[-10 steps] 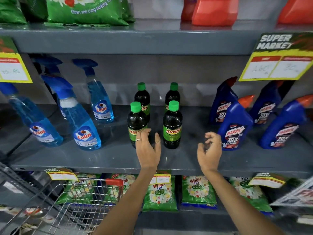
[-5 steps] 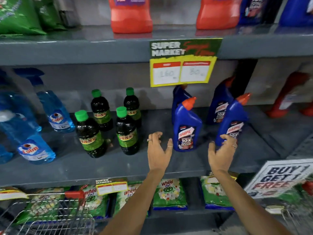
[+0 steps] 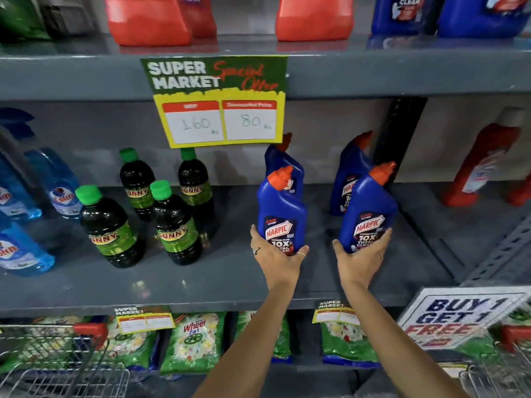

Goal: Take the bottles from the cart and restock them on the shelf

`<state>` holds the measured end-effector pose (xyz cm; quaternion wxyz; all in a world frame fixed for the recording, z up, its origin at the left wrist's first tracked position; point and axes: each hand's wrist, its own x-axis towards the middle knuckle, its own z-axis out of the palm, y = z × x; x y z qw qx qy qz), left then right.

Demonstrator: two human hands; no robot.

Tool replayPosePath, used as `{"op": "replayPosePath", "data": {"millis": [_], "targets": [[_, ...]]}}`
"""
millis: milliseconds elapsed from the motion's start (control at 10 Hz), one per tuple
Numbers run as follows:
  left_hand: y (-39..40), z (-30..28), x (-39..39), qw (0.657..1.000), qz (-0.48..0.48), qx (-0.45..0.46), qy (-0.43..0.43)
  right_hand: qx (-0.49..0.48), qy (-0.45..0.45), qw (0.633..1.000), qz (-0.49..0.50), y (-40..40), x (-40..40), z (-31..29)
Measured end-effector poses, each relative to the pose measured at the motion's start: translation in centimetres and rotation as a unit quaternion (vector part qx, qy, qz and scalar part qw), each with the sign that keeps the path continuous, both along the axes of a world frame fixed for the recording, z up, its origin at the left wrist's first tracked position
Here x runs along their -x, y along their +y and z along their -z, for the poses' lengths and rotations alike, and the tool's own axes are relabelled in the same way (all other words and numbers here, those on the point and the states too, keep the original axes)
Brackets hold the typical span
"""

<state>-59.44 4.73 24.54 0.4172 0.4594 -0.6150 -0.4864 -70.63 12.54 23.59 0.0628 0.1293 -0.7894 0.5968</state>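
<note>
Bottles of blue Harpic stand upright on the grey shelf [image 3: 230, 280], two in front and two close behind them. The left hand [image 3: 275, 259] wraps the base of the front left bottle [image 3: 281, 214], thumb on one side and fingers on the other. The right hand [image 3: 360, 258] grips the base of the front right bottle [image 3: 369, 211] likewise. Both bottles rise just above the hands. The cart [image 3: 57, 357] sits low at the left.

blue bottles [image 3: 283, 209], orange caps; dark bottles [image 3: 175, 225], green caps.
</note>
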Motion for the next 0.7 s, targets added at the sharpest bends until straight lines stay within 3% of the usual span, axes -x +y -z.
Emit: {"op": "replayPosePath", "data": {"millis": [400,500,700], "targets": [[0.0,1.2,0.9,0.998,-0.034,0.041,-0.032,-0.030,0.014,0.999,0.011,-0.1,0.2,0.3],[0.0,0.5,0.4,1.000,-0.012,0.024,-0.016,-0.023,-0.024,0.999,0.007,0.3,-0.6,-0.6],[1.0,0.7,-1.8,0.998,0.057,0.021,0.008,-0.067,0.056,0.996,-0.015,1.2,-4.4,0.3]]}}
